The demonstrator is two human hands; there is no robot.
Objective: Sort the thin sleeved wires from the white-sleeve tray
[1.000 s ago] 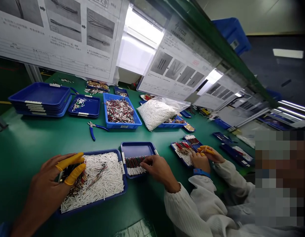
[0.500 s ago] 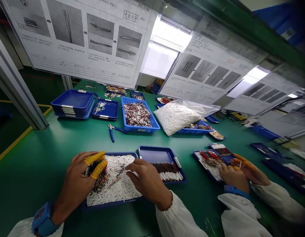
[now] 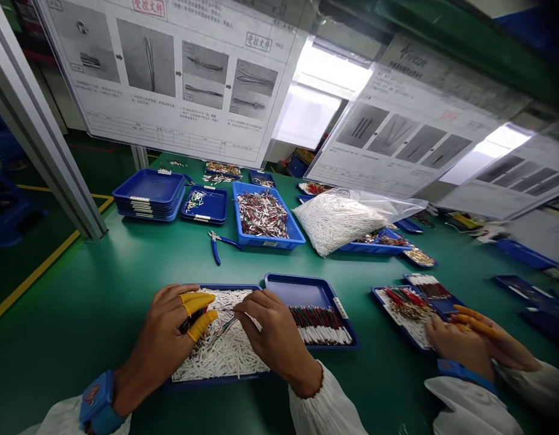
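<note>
The fingertips of the person's right hand (image 3: pixel 273 335) are pinched together on a few thin wires (image 3: pixel 223 331), which slant from those fingertips down and to the left, toward the person's other hand. The left hand (image 3: pixel 164 341) is curled, and two yellow finger cots (image 3: pixel 198 302) on its leading fingers clench a dark bundle of coloured wires (image 3: pixel 192 323). The bundle's long axis runs roughly downward from the cots, its lower end fanning out over the tray; exactly where each strand ends is too small to tell.

Both hands are above a blue tray (image 3: pixel 225 287) heaped with white tubes (image 3: pixel 225 356), most lying at slight angles to one another. Just to the right, a second blue tray (image 3: pixel 295 293) holds a neat row of red and green wires with white ends (image 3: pixel 320 329), all side by side and pointing toward the person.

A blue wristband (image 3: pixel 97 402) circles the left wrist. Farther along the green workbench (image 3: pixel 93 266) lie blue-handled pliers (image 3: pixel 218 243), a blue tray of red-and-silver wires (image 3: pixel 262 214) and a clear bag of white tubes (image 3: pixel 338 220). At far right, a co-worker's hand (image 3: pixel 460 341), also wearing yellow finger cots, rests beside another tray. Printed instruction sheets (image 3: pixel 171 78) hang above the bench.
</note>
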